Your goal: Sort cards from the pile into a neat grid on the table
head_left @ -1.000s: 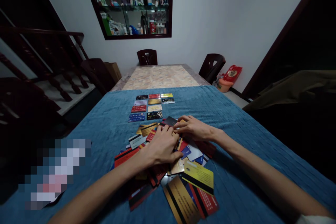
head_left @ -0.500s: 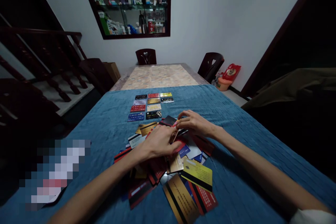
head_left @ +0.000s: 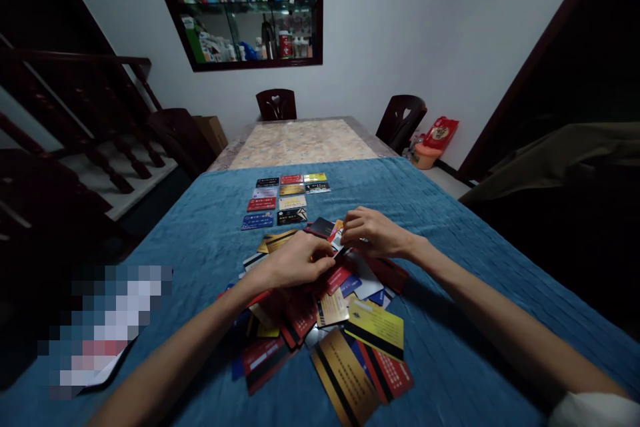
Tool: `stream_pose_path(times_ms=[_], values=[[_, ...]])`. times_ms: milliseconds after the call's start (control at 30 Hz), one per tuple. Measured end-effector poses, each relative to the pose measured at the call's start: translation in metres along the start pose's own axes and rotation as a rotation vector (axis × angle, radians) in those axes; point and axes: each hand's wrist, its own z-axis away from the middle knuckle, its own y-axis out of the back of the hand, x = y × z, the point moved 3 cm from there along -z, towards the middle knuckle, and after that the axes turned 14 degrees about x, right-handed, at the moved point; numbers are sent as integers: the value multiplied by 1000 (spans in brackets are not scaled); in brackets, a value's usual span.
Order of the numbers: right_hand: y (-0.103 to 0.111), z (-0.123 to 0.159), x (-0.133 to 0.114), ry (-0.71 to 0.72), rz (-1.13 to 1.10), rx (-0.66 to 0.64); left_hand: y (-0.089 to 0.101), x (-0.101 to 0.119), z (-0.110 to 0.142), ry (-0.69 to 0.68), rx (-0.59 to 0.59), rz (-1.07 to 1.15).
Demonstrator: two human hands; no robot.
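Note:
Over a loose heap of plastic cards, my left hand [head_left: 297,259] has its thumb and fingers closed at the edge of a small whitish card [head_left: 337,240]. My right hand [head_left: 375,232] pinches the same card from the other side, its fingers curled. Beneath them lie several overlapping cards, among them a yellow card [head_left: 376,325] with a black stripe, a gold card [head_left: 345,377] and a red card [head_left: 387,373]. Beyond the heap, cards are laid out in neat columns, with a black card [head_left: 293,215] and a blue card [head_left: 257,221] nearest the hands.
A blue cloth [head_left: 475,320] covers the near part of the table, with a patterned cover [head_left: 305,141] beyond it. At the left lies a pixelated object [head_left: 110,327]. Dark wooden chairs [head_left: 401,121] stand around the far end.
My left hand has drawn slightly left and its fingers have curled in. More of the whitish card shows between the hands. The laid-out cards keep their places.

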Motion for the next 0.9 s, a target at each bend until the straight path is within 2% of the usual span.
stream_pose_path(times_ms=[167, 333, 533, 700, 900], values=[[5, -1, 1, -32, -18, 17, 1, -1, 0, 50, -6, 21], [10, -1, 2, -49, -65, 50, 1, 1, 0, 33, -29, 41], [4, 0, 6, -84, -63, 114, 8, 0, -3, 118, 71, 4], [-1, 1, 7, -130, -70, 176, 10, -9, -6, 127, 123, -21], [-2, 2, 6, -193, -73, 135, 13, -26, -9, 148, 197, -45]])
